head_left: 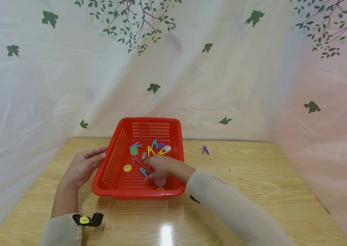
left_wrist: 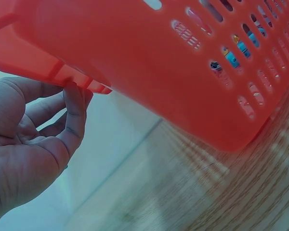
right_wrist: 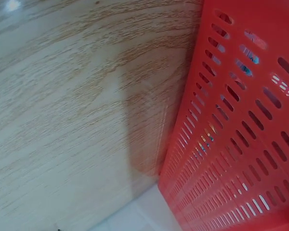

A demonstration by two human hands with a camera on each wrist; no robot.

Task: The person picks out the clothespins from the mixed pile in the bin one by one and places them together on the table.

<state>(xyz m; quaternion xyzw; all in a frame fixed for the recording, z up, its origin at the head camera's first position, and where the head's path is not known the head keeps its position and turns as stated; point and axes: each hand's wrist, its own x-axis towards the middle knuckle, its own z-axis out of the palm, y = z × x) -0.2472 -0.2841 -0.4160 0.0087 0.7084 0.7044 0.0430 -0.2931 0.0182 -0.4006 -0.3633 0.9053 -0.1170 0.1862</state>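
A red plastic basket (head_left: 108, 192) with slotted walls stands on the wooden table. My left hand (head_left: 82, 166) holds its left rim, thumb and fingers at the edge, as the left wrist view also shows. Inside the basket, my right hand (head_left: 161, 167) reaches down with thumb and forefinger apart. Between them lies a blue clothespin (head_left: 144, 172), partly hidden by the hand. Near the fingers are a grey clothespin (head_left: 144, 156) and a pink clothespin (head_left: 135, 160). The right wrist view shows the basket wall (right_wrist: 250, 125) but not the hand.
Also in the basket are yellow clothespins (head_left: 150, 151), light-blue clothespins (head_left: 135, 145), a green cap (head_left: 134, 151), a yellow cap (head_left: 127, 168) and a purple cap (head_left: 160, 146). A purple clothespin (head_left: 205, 150) lies on the table to the right. Patterned curtain (head_left: 228, 85) hangs behind the table.
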